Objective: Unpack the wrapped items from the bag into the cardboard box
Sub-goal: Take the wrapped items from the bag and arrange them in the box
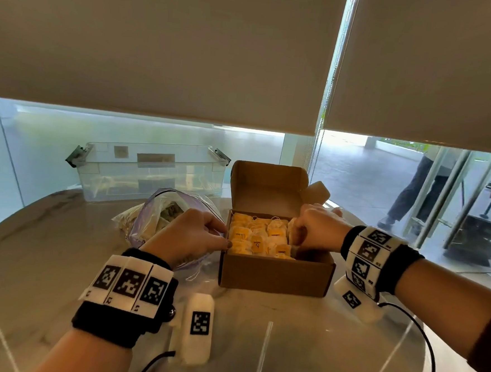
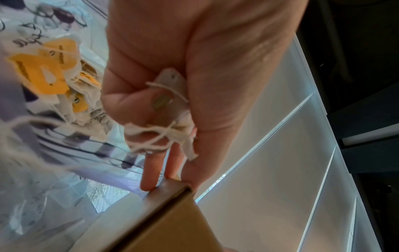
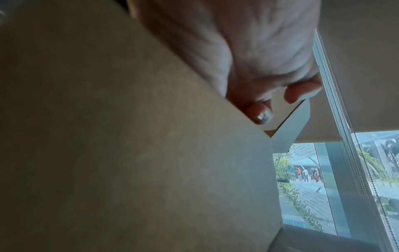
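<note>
An open cardboard box [image 1: 276,272] stands mid-table, filled with several yellow-tagged wrapped tea bags [image 1: 258,239]. A clear zip bag [image 1: 152,211] holding more of them lies just left of it. My left hand [image 1: 217,234] is at the box's left rim. In the left wrist view, this hand [image 2: 164,119] pinches a tea bag [image 2: 172,134] with its strings and tag, while two straight fingers touch the box corner [image 2: 172,213]. My right hand [image 1: 299,233] grips the box's right wall; in the right wrist view, its thumb and a finger [image 3: 278,104] are curled on the cardboard [image 3: 129,136].
A clear plastic bin [image 1: 152,173] with latches stands at the table's far edge behind the bag. The box lid stands upright at the back. The marble tabletop [image 1: 59,260] reaches to the window, with roller blinds above. A person [image 1: 418,192] stands outside the glass.
</note>
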A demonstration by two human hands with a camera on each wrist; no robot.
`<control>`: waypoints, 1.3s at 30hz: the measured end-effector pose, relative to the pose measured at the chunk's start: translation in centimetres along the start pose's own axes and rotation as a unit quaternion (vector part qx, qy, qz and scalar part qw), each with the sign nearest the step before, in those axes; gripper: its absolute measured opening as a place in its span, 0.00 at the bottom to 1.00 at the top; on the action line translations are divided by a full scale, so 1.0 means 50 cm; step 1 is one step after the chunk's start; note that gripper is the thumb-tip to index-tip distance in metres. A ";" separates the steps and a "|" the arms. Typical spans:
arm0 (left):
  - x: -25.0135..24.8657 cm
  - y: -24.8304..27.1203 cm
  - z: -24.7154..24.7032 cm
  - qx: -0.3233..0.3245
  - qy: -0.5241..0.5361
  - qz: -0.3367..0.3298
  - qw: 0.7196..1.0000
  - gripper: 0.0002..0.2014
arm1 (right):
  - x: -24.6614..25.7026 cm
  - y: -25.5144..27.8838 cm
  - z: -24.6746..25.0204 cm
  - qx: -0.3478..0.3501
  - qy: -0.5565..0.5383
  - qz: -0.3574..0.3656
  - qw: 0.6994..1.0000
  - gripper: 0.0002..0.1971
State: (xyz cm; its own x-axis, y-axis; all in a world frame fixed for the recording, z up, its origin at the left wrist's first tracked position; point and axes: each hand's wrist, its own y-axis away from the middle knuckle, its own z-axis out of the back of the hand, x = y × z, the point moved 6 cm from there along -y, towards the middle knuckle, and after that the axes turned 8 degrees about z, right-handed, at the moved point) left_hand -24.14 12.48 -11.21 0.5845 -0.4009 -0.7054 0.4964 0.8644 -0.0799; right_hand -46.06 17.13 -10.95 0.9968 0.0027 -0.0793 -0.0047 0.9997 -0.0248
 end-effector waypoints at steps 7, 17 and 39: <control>-0.003 0.004 0.001 -0.002 0.004 0.002 1.000 0.14 | 0.017 -0.007 0.005 0.005 0.062 -0.020 0.998 0.10; -0.019 0.006 0.023 -0.060 0.096 -0.011 0.994 0.13 | -0.007 0.011 0.040 -0.029 -0.056 -0.002 0.998 0.06; -0.044 0.021 -0.022 0.133 0.565 0.051 0.813 0.11 | 0.175 0.049 0.115 -0.233 -0.390 0.056 0.889 0.04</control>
State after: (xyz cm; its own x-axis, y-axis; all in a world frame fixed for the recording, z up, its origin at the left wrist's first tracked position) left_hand -25.61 14.59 -10.53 -0.2560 0.3339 -0.9072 0.6914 0.7191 0.0696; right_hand -36.90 19.77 -5.98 0.7392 0.2996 0.6032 0.0419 0.8734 -0.4852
